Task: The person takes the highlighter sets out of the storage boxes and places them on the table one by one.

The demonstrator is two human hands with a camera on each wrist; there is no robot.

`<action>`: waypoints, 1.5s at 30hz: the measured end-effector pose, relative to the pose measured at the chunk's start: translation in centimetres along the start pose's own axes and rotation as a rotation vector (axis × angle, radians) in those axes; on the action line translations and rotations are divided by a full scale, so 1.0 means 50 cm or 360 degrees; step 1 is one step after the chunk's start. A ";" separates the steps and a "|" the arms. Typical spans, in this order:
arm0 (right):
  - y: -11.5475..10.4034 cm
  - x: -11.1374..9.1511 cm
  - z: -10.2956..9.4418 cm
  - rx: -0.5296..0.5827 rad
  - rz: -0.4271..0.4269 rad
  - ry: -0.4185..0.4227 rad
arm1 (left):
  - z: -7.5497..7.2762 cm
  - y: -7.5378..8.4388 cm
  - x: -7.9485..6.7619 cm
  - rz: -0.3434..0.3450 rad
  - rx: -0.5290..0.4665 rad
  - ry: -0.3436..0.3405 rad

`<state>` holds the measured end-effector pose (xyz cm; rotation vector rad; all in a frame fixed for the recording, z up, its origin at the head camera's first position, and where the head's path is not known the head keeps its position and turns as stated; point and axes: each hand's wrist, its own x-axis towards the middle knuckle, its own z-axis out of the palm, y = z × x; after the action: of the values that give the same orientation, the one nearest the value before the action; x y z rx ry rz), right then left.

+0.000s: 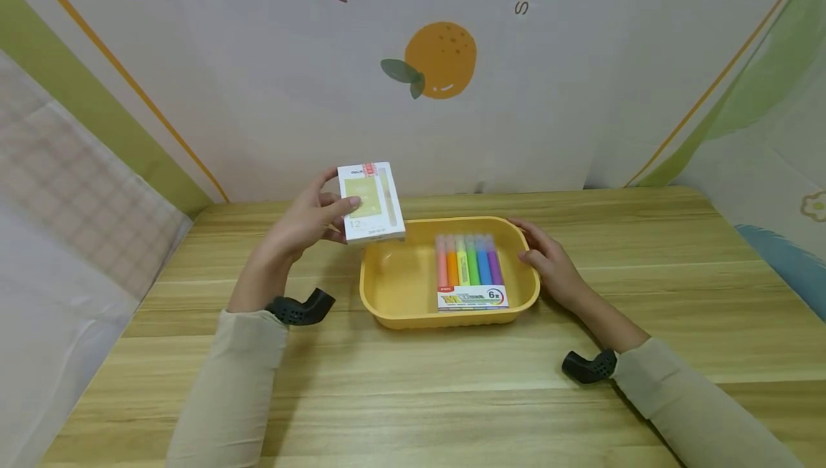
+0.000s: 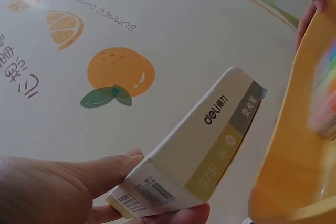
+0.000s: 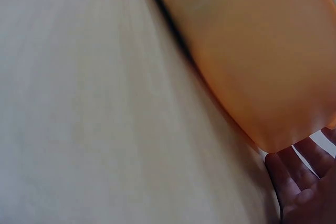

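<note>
My left hand grips a small white and yellow highlighter box, thumb on its front face. It holds the box raised over the left back rim of a yellow plastic basket. In the left wrist view, the box shows its printed side and a barcode end. Inside the basket, on its right side, lies a pack of coloured highlighters. My right hand holds the basket's right end, its thumb at the rim. The right wrist view shows fingers against the basket's outer wall.
The basket stands on a wood-grain table. Behind the table hangs a pale cloth with orange prints, and a checked cloth is at the left. Each wrist carries a black camera mount.
</note>
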<state>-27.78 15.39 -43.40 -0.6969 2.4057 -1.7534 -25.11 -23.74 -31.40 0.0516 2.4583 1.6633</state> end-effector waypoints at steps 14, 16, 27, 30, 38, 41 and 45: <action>-0.002 0.000 0.000 -0.0038 -0.0006 0.0014 | -0.025 -0.010 -0.002 -0.0034 -0.0015 0.0087; -0.001 -0.001 0.000 -0.0045 -0.0011 0.0016 | -0.029 -0.012 -0.002 -0.0046 -0.0024 0.0100; 0.000 -0.001 -0.001 0.0051 0.0020 -0.0005 | -0.044 -0.026 0.003 -0.0073 -0.0014 0.0173; -0.001 -0.001 0.000 0.0057 0.0012 -0.0003 | -0.047 -0.032 0.004 -0.0077 -0.0017 0.0195; 0.000 -0.002 -0.001 0.0036 -0.0001 0.0002 | -0.060 -0.048 0.007 -0.0077 0.0022 0.0253; 0.001 -0.001 -0.001 0.0038 0.0000 -0.0002 | -0.063 -0.054 0.009 -0.0081 0.0030 0.0275; 0.002 -0.001 -0.001 0.0039 -0.0003 -0.0005 | -0.067 -0.065 0.012 -0.0098 0.0031 0.0291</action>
<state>-27.78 15.47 -43.50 -0.6989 2.3782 -1.7777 -26.05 -27.96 -33.24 -0.1802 2.5777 1.6874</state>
